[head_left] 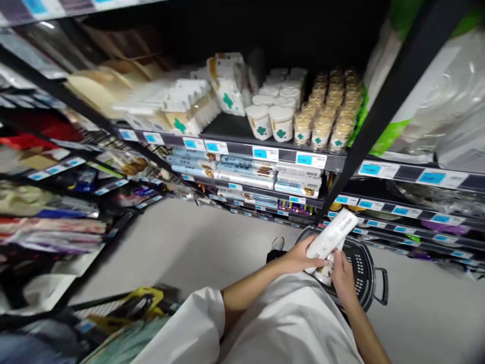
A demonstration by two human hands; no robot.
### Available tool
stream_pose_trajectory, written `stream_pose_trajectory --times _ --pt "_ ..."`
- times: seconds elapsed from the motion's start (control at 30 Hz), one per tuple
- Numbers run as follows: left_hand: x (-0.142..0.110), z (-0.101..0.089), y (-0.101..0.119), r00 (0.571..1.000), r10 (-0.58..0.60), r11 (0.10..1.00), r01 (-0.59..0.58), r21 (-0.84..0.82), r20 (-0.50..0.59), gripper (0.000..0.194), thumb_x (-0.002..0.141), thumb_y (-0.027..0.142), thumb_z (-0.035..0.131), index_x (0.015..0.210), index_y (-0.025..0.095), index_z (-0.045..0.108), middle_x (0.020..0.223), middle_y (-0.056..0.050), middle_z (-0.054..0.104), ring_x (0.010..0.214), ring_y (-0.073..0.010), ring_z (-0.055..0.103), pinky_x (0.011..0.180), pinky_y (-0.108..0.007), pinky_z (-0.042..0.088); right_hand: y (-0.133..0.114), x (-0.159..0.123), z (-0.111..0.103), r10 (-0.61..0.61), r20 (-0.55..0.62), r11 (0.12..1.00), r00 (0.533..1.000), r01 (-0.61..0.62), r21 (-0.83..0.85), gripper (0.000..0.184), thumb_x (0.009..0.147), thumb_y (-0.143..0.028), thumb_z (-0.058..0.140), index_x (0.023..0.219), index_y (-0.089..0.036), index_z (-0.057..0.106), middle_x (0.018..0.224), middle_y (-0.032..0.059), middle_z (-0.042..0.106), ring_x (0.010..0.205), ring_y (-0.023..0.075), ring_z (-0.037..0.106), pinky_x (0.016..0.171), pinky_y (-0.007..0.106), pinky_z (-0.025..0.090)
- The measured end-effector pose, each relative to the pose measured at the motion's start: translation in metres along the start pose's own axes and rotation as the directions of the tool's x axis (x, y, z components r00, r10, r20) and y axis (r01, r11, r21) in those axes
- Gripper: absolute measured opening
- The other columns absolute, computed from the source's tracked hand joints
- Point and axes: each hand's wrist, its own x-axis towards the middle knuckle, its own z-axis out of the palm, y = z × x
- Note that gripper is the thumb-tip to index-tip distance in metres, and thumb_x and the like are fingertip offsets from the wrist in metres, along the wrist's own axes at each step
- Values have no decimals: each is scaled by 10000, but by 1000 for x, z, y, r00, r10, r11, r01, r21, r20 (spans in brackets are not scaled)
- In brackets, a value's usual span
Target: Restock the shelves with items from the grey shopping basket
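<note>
My left hand (301,257) is closed round the lower end of a long white packet (333,233), which slants up to the right. My right hand (342,275) is closed on a smaller white item with a patterned label (325,272) just under that packet. Both hands are above a black shopping basket (366,270) on the floor. My white sleeves and white garment fill the bottom middle of the view.
Black store shelves run along the back with white pots (270,121), small jars with tan lids (329,114), boxed rolls (242,169) and blue price tags. More racks of packets line the left. The grey floor (197,247) lies between. A shoe (278,244) shows near the basket.
</note>
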Motion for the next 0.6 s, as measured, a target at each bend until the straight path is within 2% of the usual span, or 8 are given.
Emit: stream_pose_trajectory --times 0.07,0.13,0.17,0.23,0.37,0.4,0.47,0.6 --pt "2 -25 4 980 121 959 -75 272 -157 733 743 396 844 1356 172 511 1253 -114 668 1091 -240 661 901 -315 535 -9 1 -4 -19 17 999 1000 19 -29 646 867 -727 487 1115 -197 760 1198 132 660 1085 295 632 963 423 499" --pt "9 -59 11 920 249 836 -47 546 -301 668 737 326 842 1309 160 540 1197 -113 680 1052 -242 656 900 -333 529 -13 -2 -9 -22 7 999 1000 22 -45 604 855 -698 538 1141 -217 765 1222 118 649 1116 289 630 976 404 497" --pt "13 -78 17 895 285 800 -24 600 -343 623 741 297 828 1287 155 564 1205 -123 671 1086 -264 630 944 -367 508 -14 -4 -11 -22 -10 999 1000 22 -50 588 843 -689 561 1128 -220 772 1210 112 653 1129 289 628 991 401 492" --pt "24 -120 33 857 347 728 10 685 -381 561 788 293 769 1303 166 589 1227 -133 656 1176 -316 555 1037 -445 439 -13 -10 -17 -15 -49 998 999 11 -65 583 812 -682 598 1114 -217 780 1188 109 660 1140 296 625 989 398 495" --pt "48 -195 74 823 442 549 67 833 -357 543 861 359 704 1361 178 596 1402 -150 573 1321 -355 426 1137 -484 322 -8 -25 -24 69 -118 991 991 -82 -104 618 760 -703 637 1134 -233 781 1185 117 654 1064 308 645 782 371 548" --pt "55 -209 84 821 447 471 121 874 -354 528 877 386 688 1357 182 608 1416 -155 566 1344 -363 411 1142 -489 313 -7 -28 -24 78 -141 990 987 -93 -103 615 750 -707 643 1125 -241 785 1175 115 657 1063 311 644 763 366 545" --pt "69 -232 99 819 431 387 213 897 -380 478 893 417 664 1297 161 656 1376 -183 600 1361 -389 413 1157 -513 287 -5 -35 -21 68 -188 992 980 -87 -93 594 735 -705 652 1094 -253 794 1152 109 667 1078 312 636 792 369 536" --pt "101 -264 117 847 315 390 295 872 -428 453 951 471 546 1247 155 678 1162 -166 716 1233 -353 561 1110 -482 366 -6 -45 -13 59 -273 995 960 -80 -67 573 744 -690 653 1075 -244 794 1137 100 668 1043 293 633 841 381 518"
